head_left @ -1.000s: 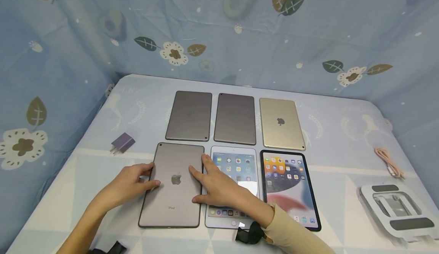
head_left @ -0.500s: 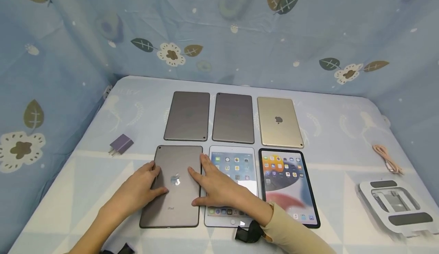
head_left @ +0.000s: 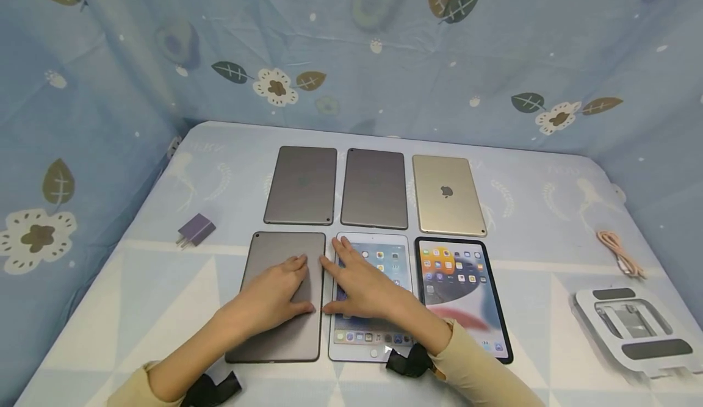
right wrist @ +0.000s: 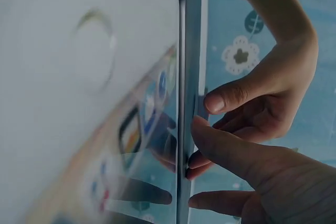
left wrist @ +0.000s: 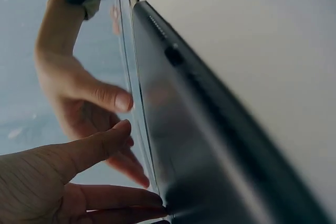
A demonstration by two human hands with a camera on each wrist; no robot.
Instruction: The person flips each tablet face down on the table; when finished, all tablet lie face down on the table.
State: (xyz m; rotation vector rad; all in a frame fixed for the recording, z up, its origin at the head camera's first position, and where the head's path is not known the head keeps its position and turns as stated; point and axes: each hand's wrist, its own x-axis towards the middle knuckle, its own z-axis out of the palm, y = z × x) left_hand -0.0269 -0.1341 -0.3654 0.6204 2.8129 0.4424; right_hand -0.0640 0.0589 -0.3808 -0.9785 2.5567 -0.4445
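Observation:
A grey iPad [head_left: 274, 249] lies back up at the front left of the table. My left hand [head_left: 268, 303] reaches over it, fingers extended, with thumb and fingertips toward its right edge. Beside it lies a white tablet [head_left: 394, 255] with its screen lit, partly covered by my right hand [head_left: 365, 285]. Loosely spread, the right fingers point left, and their tips come to the white tablet's left edge, near the narrow gap between the two tablets. In the right wrist view, the right hand's thumb [right wrist: 202, 129] is right at the tablet's edge. Neither hand curls round anything.
To the right is a black-rimmed tablet [head_left: 461, 300], screen lit. Behind lie two dark grey tablets [head_left: 376, 188] and a gold one [head_left: 446, 218], backs up. A purple charger plug [head_left: 196, 230] is left; a coiled cable [head_left: 620, 254] and grey-white stand [head_left: 656, 351] are right.
My left hand has moved right from the grey iPad's left edge across its back. My right hand has shifted slightly right, off the iPad's right edge and onto the white tablet's left side.

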